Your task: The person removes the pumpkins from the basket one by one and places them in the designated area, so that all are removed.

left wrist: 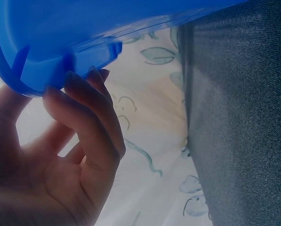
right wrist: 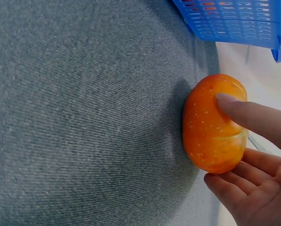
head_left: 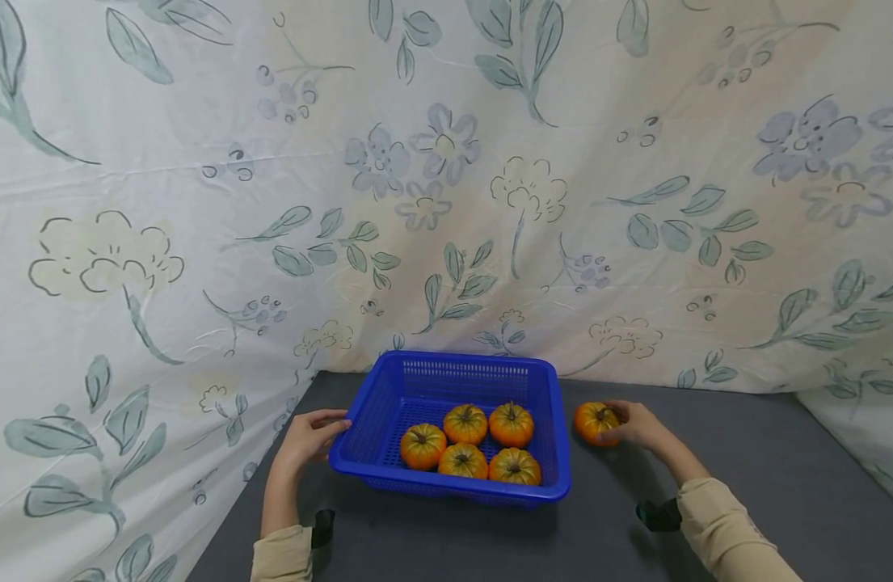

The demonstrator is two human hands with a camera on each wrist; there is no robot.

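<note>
Gripping lone pumpkin [head_left: 590, 420] in right hand [head_left: 641, 426], just right of blue basket [head_left: 475, 385]; holding blue basket at left with left hand [head_left: 308, 439].

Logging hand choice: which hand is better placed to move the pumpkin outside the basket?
Probably the right hand: it grips that pumpkin, while the left hand is across the basket, holding its rim.

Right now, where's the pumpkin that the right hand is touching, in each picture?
Head: the pumpkin is low, right of the middle, between the basket and right hand.
Left wrist: not in it.
Right wrist: big, right of the middle.
Shared landmark: the basket, low middle in head, along the top in left wrist, top right in right wrist.
</note>
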